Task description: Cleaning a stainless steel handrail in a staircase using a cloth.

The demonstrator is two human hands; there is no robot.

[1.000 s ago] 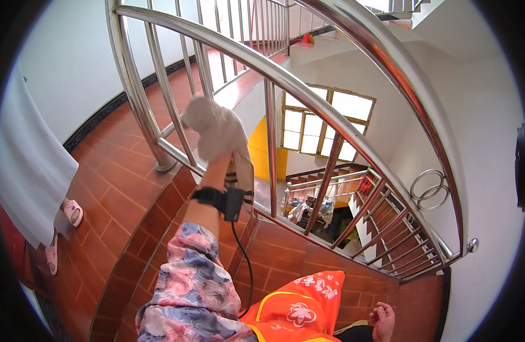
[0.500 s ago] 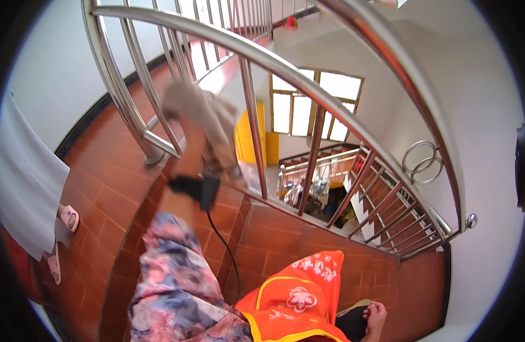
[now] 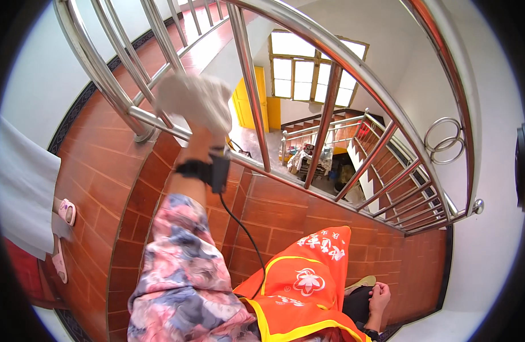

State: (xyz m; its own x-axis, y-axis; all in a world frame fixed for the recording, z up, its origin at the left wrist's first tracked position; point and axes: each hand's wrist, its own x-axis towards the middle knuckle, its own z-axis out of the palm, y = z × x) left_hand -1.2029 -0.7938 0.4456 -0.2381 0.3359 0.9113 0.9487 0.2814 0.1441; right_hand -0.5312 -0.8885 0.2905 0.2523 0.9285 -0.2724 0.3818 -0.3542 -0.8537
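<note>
A greyish-white cloth [image 3: 195, 101], blurred by motion, covers most of my left hand [image 3: 201, 138]. The hand presses it around a bar at the lower part of the steel stair railing [image 3: 248, 91], and the fingers are hidden beneath it. Around my left wrist runs a black strap with a small black box [image 3: 218, 174], from which a black cable hangs down. My right hand [image 3: 380, 296] is down at my right side by my dark trouser leg, its fingers curled in with nothing visible in them. An orange apron [image 3: 305, 273] with yellow trim covers my lap.
Brown-red tiled steps [image 3: 274, 208] lie under me. Past the railing, the stairwell drops to a lower flight with its own railing and piled items [image 3: 311, 162]. Two steel rings [image 3: 444, 141] decorate the rail. Pink slippers [image 3: 67, 212] and a hanging pale cloth [image 3: 26, 182] are at left.
My view has shifted, and the railing sits higher in it. My left hand has moved the cloth along the bars, and its wrist is now more upright. My right hand stays low and curled.
</note>
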